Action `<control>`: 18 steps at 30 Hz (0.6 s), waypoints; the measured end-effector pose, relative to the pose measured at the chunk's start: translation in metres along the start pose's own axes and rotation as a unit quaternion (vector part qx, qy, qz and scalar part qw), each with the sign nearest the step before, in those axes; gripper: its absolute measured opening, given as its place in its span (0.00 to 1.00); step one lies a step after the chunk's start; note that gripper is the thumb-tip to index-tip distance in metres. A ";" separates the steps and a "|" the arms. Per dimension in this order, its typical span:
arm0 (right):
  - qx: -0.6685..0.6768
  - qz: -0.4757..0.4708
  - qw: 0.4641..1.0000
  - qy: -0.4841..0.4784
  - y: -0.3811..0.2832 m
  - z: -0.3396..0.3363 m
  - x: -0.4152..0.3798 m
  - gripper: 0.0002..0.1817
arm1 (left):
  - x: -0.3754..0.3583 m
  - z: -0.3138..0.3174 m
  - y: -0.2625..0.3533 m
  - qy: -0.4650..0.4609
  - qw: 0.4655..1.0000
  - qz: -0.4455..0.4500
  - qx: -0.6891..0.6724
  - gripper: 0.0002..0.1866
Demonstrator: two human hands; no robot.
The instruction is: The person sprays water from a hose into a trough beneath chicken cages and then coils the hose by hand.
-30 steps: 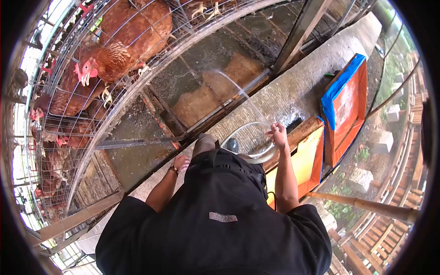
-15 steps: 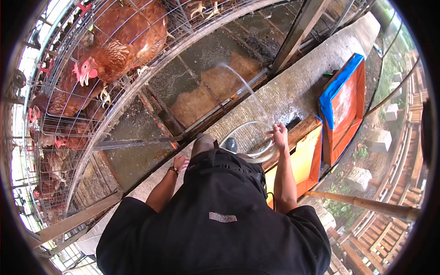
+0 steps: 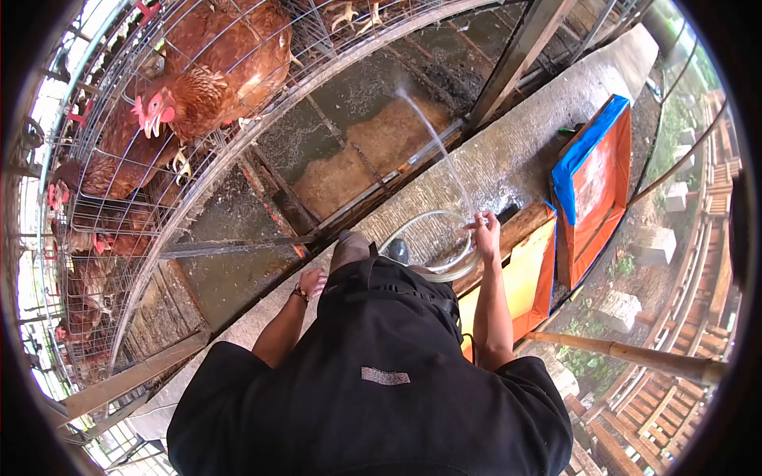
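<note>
My right hand [image 3: 485,233] is closed around the end of a clear hose [image 3: 449,271], whose loops hang beside my legs. From the hose end a thin stream of water [image 3: 438,143] arcs up and left over the concrete walkway, towards the murky water under the cages. My left hand [image 3: 312,282] hangs by my left thigh, with a bracelet at the wrist. Its fingers look loosely bent and hold nothing that I can see; the tips are partly hidden near the trouser leg.
Brown hens [image 3: 226,67] stand in wire cages [image 3: 103,159] at the left. Below them is a wet trough [image 3: 238,278] crossed by bars. A concrete walkway [image 3: 508,147] runs diagonally. Orange and blue-edged panels [image 3: 565,182] and a bamboo pole [image 3: 635,355] are on the right.
The water stream's far end has shifted slightly right and up. My right hand has tilted a little with the hose; my left hand is nearly still.
</note>
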State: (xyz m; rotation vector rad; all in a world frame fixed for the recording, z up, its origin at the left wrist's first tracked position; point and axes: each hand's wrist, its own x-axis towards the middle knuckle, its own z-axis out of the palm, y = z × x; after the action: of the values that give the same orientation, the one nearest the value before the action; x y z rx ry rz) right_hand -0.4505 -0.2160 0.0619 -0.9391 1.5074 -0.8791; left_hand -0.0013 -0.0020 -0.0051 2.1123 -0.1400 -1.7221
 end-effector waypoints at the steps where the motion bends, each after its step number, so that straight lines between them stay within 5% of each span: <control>1: 0.000 -0.003 1.000 -0.003 -0.001 0.000 0.000 0.12 | 0.001 0.000 -0.001 0.001 1.000 0.001 -0.001 0.16; 18: -0.011 -0.025 1.000 -0.014 -0.018 0.010 0.001 0.12 | -0.003 -0.002 -0.003 -0.006 1.000 0.007 -0.018 0.14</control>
State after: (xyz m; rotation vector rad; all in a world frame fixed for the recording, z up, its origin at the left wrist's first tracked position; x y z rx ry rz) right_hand -0.4393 -0.2244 0.0768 -1.0042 1.4780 -0.8832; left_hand -0.0005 0.0028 -0.0033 2.0708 -0.1247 -1.7171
